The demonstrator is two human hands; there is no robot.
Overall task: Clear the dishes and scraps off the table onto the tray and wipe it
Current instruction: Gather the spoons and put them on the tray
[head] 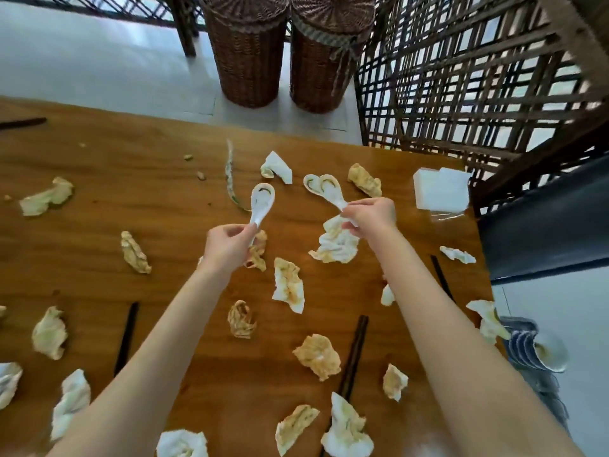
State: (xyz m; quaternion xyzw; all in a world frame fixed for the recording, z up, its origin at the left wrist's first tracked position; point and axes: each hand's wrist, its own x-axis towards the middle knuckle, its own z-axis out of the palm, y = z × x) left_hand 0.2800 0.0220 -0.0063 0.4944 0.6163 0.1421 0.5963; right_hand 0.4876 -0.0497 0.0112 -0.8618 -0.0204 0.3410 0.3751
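Note:
My left hand (pixel 229 247) grips the handle of a white ceramic soup spoon (pixel 262 201), its bowl raised above the wooden table (pixel 158 258). My right hand (pixel 370 216) pinches the handles of two more white spoons (pixel 324 189), their bowls side by side and pointing away from me. Several crumpled, stained napkins lie scattered over the table, one (pixel 336 245) just under my right hand and another (pixel 288 288) between my forearms. Dark chopsticks (pixel 354 352) lie near my right forearm.
A stack of clean white napkins (pixel 441 189) sits at the table's far right corner. Stacked bowls (pixel 537 349) stand off the right edge. Two wicker baskets (pixel 250 51) and a lattice screen (pixel 478 77) stand beyond the table. More chopsticks (pixel 127 334) lie at left.

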